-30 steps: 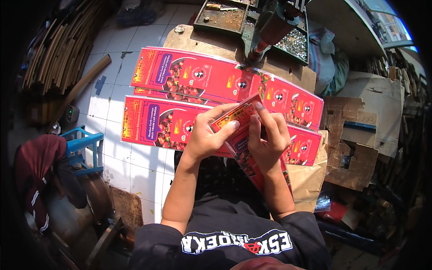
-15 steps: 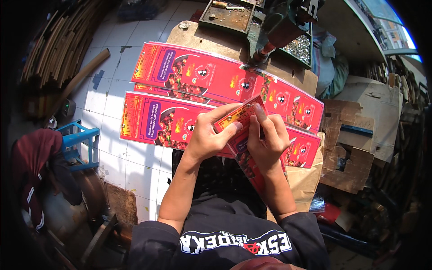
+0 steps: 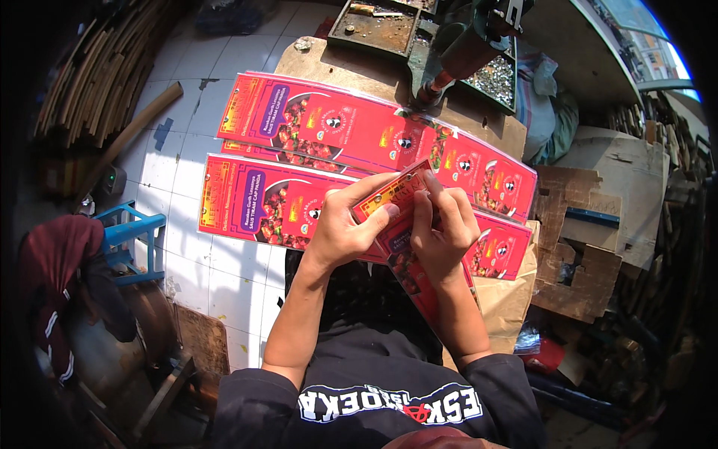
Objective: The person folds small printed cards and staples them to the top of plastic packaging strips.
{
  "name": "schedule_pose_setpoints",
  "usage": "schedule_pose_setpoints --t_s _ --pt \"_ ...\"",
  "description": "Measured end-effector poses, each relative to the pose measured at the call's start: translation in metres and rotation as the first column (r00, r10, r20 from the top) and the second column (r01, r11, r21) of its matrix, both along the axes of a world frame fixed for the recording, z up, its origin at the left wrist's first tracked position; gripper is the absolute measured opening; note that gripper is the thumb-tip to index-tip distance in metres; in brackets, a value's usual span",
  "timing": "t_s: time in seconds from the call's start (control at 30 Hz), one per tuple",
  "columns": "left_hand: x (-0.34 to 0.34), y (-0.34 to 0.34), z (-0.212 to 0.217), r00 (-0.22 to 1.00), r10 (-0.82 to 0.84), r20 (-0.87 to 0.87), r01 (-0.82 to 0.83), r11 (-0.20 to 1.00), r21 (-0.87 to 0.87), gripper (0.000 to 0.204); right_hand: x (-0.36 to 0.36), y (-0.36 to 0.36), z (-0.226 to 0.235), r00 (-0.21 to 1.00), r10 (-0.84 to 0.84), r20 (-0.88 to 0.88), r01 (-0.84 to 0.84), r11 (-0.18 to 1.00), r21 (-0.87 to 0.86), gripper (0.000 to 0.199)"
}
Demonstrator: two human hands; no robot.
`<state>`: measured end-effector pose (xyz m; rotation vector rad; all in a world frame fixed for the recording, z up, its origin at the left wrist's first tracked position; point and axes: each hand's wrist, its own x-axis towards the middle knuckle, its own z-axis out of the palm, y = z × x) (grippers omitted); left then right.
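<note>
Hands are closed together on one flat red carton blank (image 3: 407, 247): the left hand (image 3: 340, 228) pinches its upper end from the left, the right hand (image 3: 441, 232) grips it from the right, fingers curled over the edge. Just beyond the hands, two long rows of matching red carton blanks (image 3: 336, 135) are spread on the white tiled floor (image 3: 187, 172). Farther off, a metal machine (image 3: 464, 45) is seen, and a cardboard box (image 3: 591, 224) lies to the right.

Small packaging workshop, floor-level setup. Evidence: stacks of flat printed red carton blanks (image 3: 374, 142) on a white tiled floor (image 3: 202, 67), greasy metal press machine (image 3: 464, 45) with tray of metal bits (image 3: 490, 78), bundled wood strips (image 3: 97, 75), scrap cardboard (image 3: 591, 224) piled right.
</note>
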<state>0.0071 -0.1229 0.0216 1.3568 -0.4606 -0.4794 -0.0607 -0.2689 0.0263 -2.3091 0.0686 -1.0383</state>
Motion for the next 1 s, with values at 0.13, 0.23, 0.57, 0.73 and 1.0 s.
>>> schedule_pose_setpoints --t_s 0.13,0.23,0.57,0.73,1.0 --pt "-0.0017 -0.0002 -0.0022 1.000 0.005 -0.010 -0.005 1.000 -0.008 0.038 0.0000 0.0001 -0.0023 0.999 0.003 0.048 -0.003 1.000 0.000 0.039" --pt "-0.0023 -0.0016 -0.0039 1.000 0.006 -0.027 -0.007 1.000 -0.030 0.038 -0.0001 -0.0001 -0.0038 0.997 -0.002 0.073 0.001 1.000 0.012 0.040" --pt "-0.0033 -0.0010 -0.0020 0.999 0.013 -0.048 -0.014 0.999 -0.034 0.037 -0.0011 0.0005 -0.0026 0.998 -0.007 0.062 0.011 0.998 -0.069 0.038" --pt "-0.0033 -0.0009 -0.0028 0.999 0.032 -0.007 -0.032 0.999 -0.036 0.037 -0.0023 0.0055 -0.0025 0.998 -0.025 0.054 0.031 0.992 -0.124 0.040" --pt "-0.0020 0.0030 -0.0002 0.999 -0.013 -0.041 0.013 1.000 0.007 0.042 0.0017 0.0056 -0.0043 1.000 0.002 0.005 -0.002 0.992 -0.129 0.051"
